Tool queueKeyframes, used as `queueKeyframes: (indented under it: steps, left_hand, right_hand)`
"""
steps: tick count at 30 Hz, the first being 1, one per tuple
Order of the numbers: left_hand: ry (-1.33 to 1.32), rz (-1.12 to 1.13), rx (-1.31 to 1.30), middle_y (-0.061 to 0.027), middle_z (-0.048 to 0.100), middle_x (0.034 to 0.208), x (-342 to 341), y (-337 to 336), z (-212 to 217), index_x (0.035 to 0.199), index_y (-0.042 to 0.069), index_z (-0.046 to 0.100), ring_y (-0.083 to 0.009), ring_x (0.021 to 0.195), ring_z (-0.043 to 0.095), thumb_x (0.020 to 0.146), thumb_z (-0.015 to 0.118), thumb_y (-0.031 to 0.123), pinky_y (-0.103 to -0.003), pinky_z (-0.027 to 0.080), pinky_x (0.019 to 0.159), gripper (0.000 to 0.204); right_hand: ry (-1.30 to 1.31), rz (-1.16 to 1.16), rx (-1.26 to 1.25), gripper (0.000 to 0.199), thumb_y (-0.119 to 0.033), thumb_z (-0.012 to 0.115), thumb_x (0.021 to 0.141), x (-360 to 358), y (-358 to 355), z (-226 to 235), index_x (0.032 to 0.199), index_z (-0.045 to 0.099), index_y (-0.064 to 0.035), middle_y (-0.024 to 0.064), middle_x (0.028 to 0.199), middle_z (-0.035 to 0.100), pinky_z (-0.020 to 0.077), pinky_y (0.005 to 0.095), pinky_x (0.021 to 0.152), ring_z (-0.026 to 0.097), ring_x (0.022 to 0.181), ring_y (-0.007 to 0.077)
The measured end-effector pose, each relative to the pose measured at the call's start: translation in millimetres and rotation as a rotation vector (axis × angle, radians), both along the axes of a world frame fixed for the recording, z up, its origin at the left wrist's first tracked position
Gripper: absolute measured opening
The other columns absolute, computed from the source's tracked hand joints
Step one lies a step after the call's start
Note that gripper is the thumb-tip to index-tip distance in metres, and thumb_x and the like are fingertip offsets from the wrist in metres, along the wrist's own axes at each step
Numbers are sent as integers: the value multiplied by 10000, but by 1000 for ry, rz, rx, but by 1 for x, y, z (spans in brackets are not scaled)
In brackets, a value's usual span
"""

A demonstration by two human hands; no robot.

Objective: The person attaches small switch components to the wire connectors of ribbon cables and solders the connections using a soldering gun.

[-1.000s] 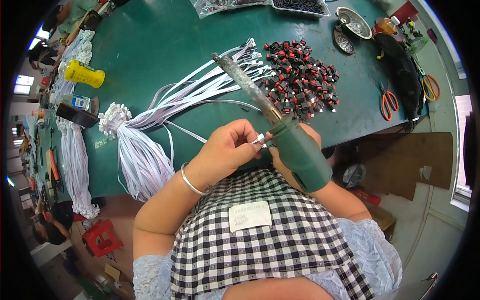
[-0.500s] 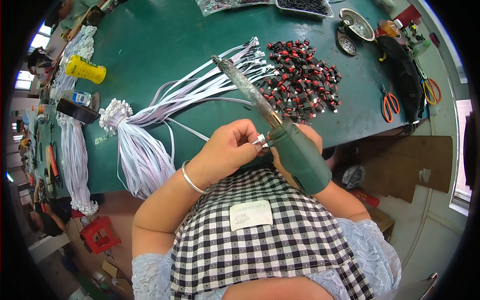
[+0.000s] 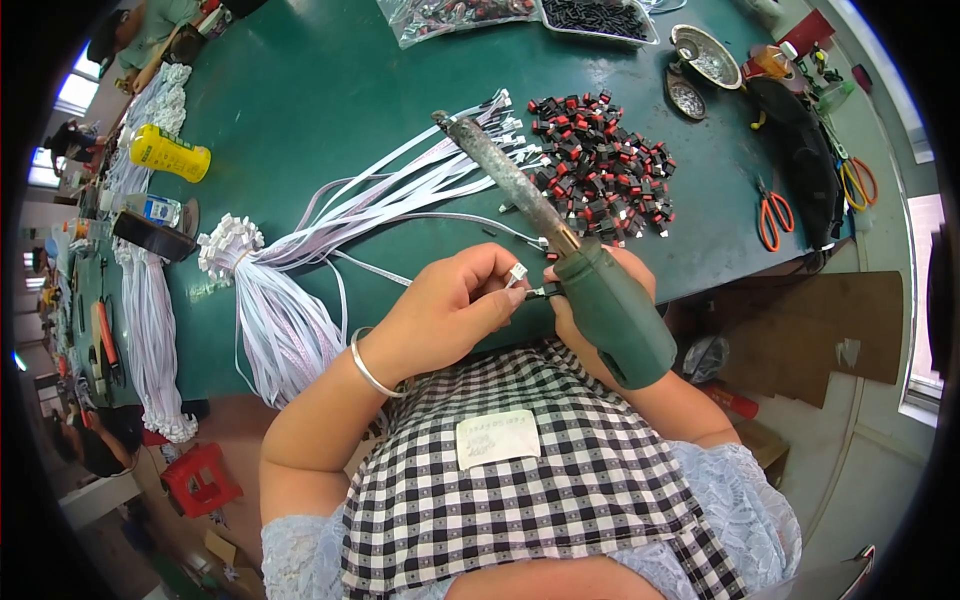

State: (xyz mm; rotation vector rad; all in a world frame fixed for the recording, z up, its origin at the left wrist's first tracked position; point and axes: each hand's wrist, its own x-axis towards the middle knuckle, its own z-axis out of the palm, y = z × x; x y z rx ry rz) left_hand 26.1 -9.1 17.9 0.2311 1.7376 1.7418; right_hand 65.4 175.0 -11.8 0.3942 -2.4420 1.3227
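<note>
My left hand (image 3: 455, 305) is closed, thumb and forefinger pinching a small white plug (image 3: 517, 273) with a short lead. Opposite it, close to the fingertips, my right hand (image 3: 632, 268) is closed too, mostly hidden behind a soldering iron (image 3: 615, 320) with a green handle. Its grey, worn barrel points up and left over the table. A small black connector (image 3: 546, 291) shows at the right fingertips, its thin end close to my left thumb. Whether the two parts touch, I cannot tell. Flat white cables (image 3: 400, 210) fan out beyond my hands, their far ends beside a heap of black-and-red connectors (image 3: 600, 165).
A tied cable bundle (image 3: 285, 330) hangs over the near edge. Orange-handled scissors (image 3: 770, 220), a metal dish (image 3: 710, 55) and a tray of black parts (image 3: 600, 20) stand right and far. Left are a yellow bottle (image 3: 170, 153) and a dark phone-like object (image 3: 155, 235).
The black connector at my right fingertips shows more plainly now. The iron and right hand have shifted slightly right, and the left hand's white plug is tilted more upward. The view has moved a little.
</note>
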Motion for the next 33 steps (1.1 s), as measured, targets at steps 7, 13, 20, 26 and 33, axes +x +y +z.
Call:
queueKeyframes:
  steps: [7,13,20,26,33]
  left_hand:
    - [96,-98,-36,18,488,651,-8,6,14,823,27,501,-35,574,447,831,545,126,-200,365,511,109]
    - [-108,-36,-19,-6,547,729,-10,10,12,829,18,503,-71,692,565,821,547,105,-206,447,600,98]
    - [-111,-36,-4,-17,565,788,-10,12,8,837,14,518,-83,706,576,815,557,104,-201,455,604,101]
    - [-129,-33,-2,-15,565,769,-10,11,3,828,14,516,-79,692,577,819,555,119,-204,460,593,112]
    - [-117,-15,9,-16,560,763,-10,11,-4,822,13,513,-79,681,575,819,553,136,-202,456,586,129]
  right_hand:
    - [7,-15,-23,293,37,622,593,-1,6,-5,861,600,-81,18,846,620,363,308,858,561,840,187]
    - [17,-10,-37,278,42,623,629,-3,8,-6,882,589,-68,26,846,619,386,295,819,570,799,171]
    - [144,-49,-51,438,70,629,672,-3,2,-18,1055,440,-26,65,898,593,412,270,776,577,764,150]
    - [223,81,-147,658,-104,729,657,-7,5,-26,1189,346,-46,117,925,595,481,293,689,603,806,213]
    - [222,112,-189,642,-108,727,662,-9,3,-26,1180,355,-33,126,948,594,482,299,710,607,815,228]
